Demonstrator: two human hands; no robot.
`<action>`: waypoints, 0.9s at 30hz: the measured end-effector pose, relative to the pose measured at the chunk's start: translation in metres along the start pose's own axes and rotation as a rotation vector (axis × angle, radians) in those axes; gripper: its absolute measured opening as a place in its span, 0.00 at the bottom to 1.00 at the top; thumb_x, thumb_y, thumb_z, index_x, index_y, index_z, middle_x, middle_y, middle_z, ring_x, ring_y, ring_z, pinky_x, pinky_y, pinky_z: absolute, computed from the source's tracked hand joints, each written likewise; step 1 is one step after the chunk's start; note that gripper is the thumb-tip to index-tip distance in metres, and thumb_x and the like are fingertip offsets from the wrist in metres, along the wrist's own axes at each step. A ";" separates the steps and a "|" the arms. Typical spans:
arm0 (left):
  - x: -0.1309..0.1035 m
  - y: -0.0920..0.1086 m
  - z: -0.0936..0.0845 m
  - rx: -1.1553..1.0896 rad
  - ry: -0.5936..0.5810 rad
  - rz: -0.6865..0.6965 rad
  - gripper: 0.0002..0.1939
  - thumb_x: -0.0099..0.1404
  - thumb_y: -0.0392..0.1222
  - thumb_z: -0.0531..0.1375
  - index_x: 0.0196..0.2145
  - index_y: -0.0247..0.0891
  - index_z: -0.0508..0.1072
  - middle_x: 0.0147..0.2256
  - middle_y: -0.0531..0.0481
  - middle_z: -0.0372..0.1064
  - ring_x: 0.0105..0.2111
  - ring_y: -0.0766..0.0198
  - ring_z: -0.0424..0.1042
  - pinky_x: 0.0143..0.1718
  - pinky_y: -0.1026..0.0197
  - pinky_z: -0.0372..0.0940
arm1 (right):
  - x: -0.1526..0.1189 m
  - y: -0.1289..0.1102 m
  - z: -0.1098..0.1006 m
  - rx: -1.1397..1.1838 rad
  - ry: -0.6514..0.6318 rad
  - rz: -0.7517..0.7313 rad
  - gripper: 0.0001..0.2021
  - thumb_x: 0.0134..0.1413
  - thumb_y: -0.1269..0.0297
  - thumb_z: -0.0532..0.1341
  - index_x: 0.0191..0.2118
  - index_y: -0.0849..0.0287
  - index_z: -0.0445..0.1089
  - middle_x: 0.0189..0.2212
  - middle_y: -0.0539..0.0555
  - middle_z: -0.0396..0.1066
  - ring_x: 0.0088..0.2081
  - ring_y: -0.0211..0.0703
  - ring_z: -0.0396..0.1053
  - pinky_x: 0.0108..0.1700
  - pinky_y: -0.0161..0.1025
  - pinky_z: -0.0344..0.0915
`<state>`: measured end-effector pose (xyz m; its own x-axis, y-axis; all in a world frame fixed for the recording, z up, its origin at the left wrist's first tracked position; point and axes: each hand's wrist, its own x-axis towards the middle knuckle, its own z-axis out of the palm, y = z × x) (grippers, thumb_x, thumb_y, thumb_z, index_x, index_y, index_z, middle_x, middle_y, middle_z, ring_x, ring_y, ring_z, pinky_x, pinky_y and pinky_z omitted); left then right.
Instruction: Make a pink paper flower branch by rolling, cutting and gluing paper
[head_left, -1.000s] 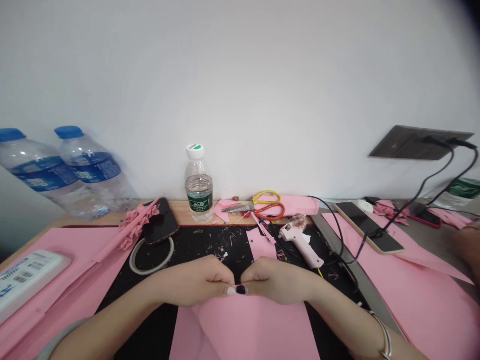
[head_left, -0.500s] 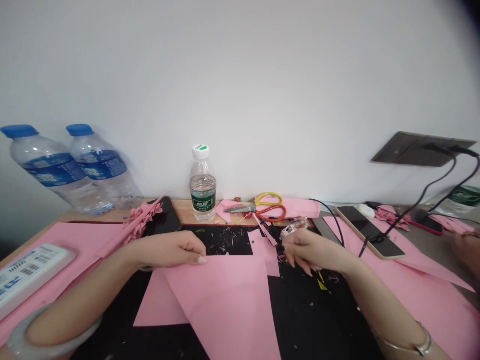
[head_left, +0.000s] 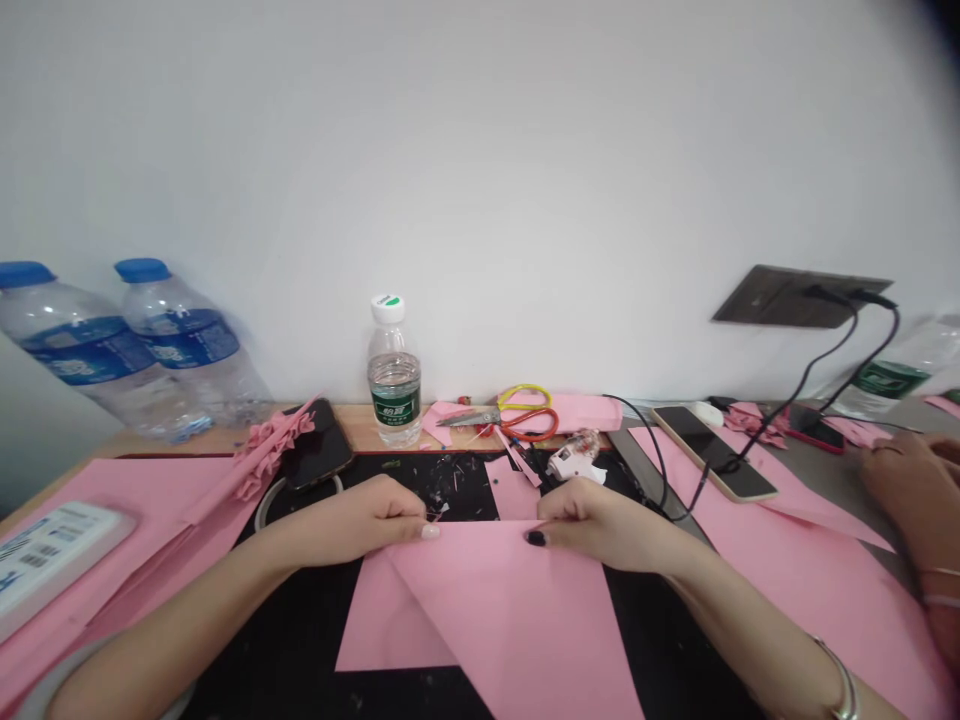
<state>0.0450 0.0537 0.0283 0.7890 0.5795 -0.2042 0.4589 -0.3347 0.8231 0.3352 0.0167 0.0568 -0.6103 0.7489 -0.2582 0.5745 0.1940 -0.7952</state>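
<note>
A large sheet of pink paper (head_left: 517,610) spreads in front of me with its top edge between both hands. My left hand (head_left: 379,520) pinches the upper left corner, thumb on top and fingers curled beneath. At the upper right corner my right hand (head_left: 589,525), with a dark thumbnail, grips the same sheet in the same way. Under its left side lies another piece of pink paper (head_left: 397,625). Beyond the hands are a pink scrap (head_left: 511,490) and a small clear-and-white object (head_left: 579,457) whose kind I cannot tell.
Scissors (head_left: 517,415) with yellow and red handles lie by the wall. A small water bottle (head_left: 395,390) stands left of them, near a black phone (head_left: 316,445). Two large bottles (head_left: 187,340) lean at left. Another person's hand (head_left: 907,480) is at far right, past a charging phone (head_left: 712,455).
My right hand has moved from the scraps beside the sheet onto its upper right corner and closed there. The sheet and my left hand sit slightly further right in view.
</note>
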 end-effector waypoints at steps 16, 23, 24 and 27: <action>-0.024 -0.013 0.016 -0.115 0.155 -0.237 0.27 0.62 0.58 0.55 0.15 0.40 0.51 0.09 0.62 0.48 0.08 0.73 0.52 0.10 0.70 0.41 | -0.010 0.012 0.010 0.173 -0.019 0.008 0.23 0.58 0.52 0.57 0.20 0.59 0.50 0.20 0.43 0.47 0.22 0.31 0.43 0.22 0.33 0.41; -0.028 -0.021 0.019 -0.120 0.184 -0.246 0.24 0.65 0.55 0.52 0.16 0.39 0.54 0.10 0.61 0.52 0.09 0.74 0.52 0.11 0.70 0.43 | -0.007 0.013 0.014 0.181 -0.003 0.005 0.23 0.58 0.51 0.57 0.20 0.58 0.50 0.18 0.43 0.45 0.21 0.30 0.44 0.22 0.33 0.40; -0.029 -0.023 0.018 -0.118 0.197 -0.246 0.24 0.65 0.54 0.52 0.16 0.39 0.55 0.10 0.60 0.53 0.09 0.74 0.53 0.12 0.70 0.43 | -0.007 0.012 0.014 0.178 -0.002 0.000 0.23 0.58 0.51 0.57 0.20 0.58 0.49 0.18 0.42 0.44 0.20 0.30 0.43 0.21 0.33 0.40; -0.033 -0.029 0.011 -0.101 0.270 -0.262 0.24 0.64 0.54 0.53 0.16 0.39 0.56 0.09 0.59 0.55 0.09 0.73 0.54 0.12 0.70 0.46 | -0.008 0.011 0.012 0.177 0.011 -0.012 0.23 0.58 0.51 0.57 0.20 0.58 0.50 0.18 0.42 0.44 0.20 0.30 0.43 0.21 0.33 0.39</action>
<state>0.0101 0.0356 0.0056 0.5083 0.8148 -0.2787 0.5773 -0.0823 0.8124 0.3394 0.0054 0.0438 -0.6099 0.7544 -0.2428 0.4619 0.0893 -0.8824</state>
